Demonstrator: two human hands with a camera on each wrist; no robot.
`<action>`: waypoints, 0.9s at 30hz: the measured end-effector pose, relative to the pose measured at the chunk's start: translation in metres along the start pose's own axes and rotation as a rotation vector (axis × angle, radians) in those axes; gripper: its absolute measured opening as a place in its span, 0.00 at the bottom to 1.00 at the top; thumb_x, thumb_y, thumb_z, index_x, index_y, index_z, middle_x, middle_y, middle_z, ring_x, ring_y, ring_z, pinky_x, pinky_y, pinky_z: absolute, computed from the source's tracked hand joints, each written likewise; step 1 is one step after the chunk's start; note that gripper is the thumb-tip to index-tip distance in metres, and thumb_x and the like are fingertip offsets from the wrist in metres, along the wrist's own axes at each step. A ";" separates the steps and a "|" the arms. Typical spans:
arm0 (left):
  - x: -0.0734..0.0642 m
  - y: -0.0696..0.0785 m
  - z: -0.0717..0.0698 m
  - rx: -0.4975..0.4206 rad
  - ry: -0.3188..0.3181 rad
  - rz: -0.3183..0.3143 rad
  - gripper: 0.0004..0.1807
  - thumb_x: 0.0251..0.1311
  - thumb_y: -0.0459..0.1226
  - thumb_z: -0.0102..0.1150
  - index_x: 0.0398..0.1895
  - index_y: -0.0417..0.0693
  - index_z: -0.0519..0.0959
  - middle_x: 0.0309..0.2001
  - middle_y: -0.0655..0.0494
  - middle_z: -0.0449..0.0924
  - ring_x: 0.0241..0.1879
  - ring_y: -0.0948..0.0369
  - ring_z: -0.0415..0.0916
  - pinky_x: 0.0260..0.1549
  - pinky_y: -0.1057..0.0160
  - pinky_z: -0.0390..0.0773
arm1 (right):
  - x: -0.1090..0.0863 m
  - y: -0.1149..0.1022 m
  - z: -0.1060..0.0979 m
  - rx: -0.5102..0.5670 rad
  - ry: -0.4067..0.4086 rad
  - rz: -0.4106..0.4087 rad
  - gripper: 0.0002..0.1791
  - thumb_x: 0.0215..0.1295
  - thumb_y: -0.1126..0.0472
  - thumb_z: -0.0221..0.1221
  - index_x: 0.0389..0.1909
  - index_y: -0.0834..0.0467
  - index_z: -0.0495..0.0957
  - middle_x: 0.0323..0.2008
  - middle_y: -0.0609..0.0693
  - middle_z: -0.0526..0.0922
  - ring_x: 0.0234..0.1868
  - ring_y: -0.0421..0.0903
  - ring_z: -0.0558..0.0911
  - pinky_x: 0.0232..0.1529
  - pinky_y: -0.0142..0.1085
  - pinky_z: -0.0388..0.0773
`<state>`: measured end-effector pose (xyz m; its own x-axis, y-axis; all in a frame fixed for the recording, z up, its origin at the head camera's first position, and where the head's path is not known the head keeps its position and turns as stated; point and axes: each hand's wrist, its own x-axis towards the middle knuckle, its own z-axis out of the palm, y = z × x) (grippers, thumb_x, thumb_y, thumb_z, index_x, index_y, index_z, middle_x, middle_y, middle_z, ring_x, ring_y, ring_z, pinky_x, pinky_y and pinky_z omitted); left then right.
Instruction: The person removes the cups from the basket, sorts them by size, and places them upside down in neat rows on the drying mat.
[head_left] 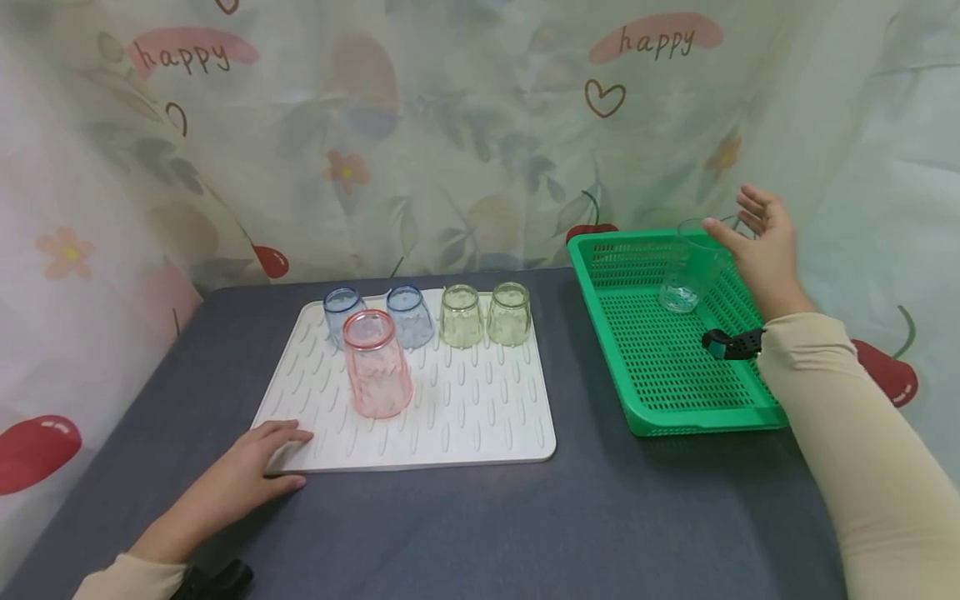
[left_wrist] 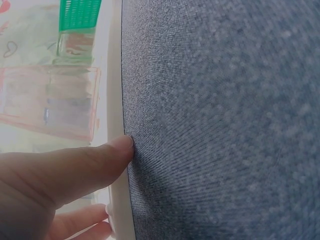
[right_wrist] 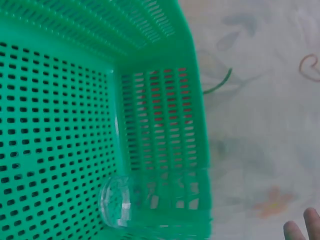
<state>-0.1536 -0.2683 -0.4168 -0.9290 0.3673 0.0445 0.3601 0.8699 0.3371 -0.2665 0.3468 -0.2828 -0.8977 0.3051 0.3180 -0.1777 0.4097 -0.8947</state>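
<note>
My left hand [head_left: 243,467] rests at the near left corner of a white drying mat [head_left: 465,433], fingers over its top and thumb [left_wrist: 117,150] against its front edge. On the mat, a tall pink glass [head_left: 378,375] stands upside down. Behind it are two blue glasses [head_left: 411,321] and two green glasses [head_left: 461,318], also upside down. My right hand [head_left: 768,250] is raised over the back right of a green basket [head_left: 637,417], fingers spread. A clear glass mug [head_left: 686,279] stands upright in the basket, just beside the thumb. Whether the thumb touches its rim is unclear.
A dark grey cloth [head_left: 450,533] covers the table. Behind it hangs a patterned curtain [head_left: 465,150], close to the basket's back edge. The basket stands to the right of the mat, with a strip of table between them.
</note>
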 end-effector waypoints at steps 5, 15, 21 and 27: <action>-0.001 0.000 -0.001 -0.004 0.011 0.008 0.28 0.45 0.40 0.75 0.52 0.41 0.79 0.56 0.36 0.74 0.57 0.38 0.71 0.54 0.37 0.71 | 0.010 0.009 0.005 -0.017 0.025 0.065 0.43 0.63 0.45 0.60 0.75 0.43 0.50 0.76 0.43 0.49 0.77 0.43 0.47 0.75 0.43 0.50; 0.000 0.001 -0.001 -0.002 0.007 0.008 0.29 0.45 0.40 0.75 0.52 0.41 0.79 0.56 0.36 0.74 0.57 0.38 0.70 0.54 0.37 0.71 | 0.019 0.026 0.008 -0.085 0.028 0.149 0.53 0.59 0.39 0.61 0.77 0.44 0.39 0.77 0.45 0.36 0.78 0.45 0.37 0.76 0.45 0.44; 0.001 0.001 -0.002 0.004 -0.010 -0.001 0.29 0.45 0.41 0.75 0.53 0.41 0.79 0.56 0.35 0.73 0.56 0.38 0.70 0.53 0.37 0.71 | 0.019 0.039 0.003 -0.106 -0.031 0.210 0.59 0.58 0.37 0.60 0.76 0.48 0.28 0.77 0.49 0.29 0.78 0.49 0.32 0.76 0.50 0.41; 0.000 0.002 -0.003 0.006 -0.020 -0.014 0.29 0.46 0.41 0.75 0.53 0.41 0.79 0.56 0.35 0.73 0.56 0.38 0.70 0.54 0.37 0.71 | 0.018 0.048 0.003 -0.114 -0.070 0.232 0.63 0.57 0.36 0.61 0.75 0.49 0.23 0.77 0.53 0.27 0.77 0.52 0.32 0.75 0.53 0.42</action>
<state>-0.1532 -0.2673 -0.4137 -0.9322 0.3613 0.0206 0.3472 0.8769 0.3323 -0.2922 0.3690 -0.3215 -0.9355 0.3435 0.0825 0.0789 0.4310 -0.8989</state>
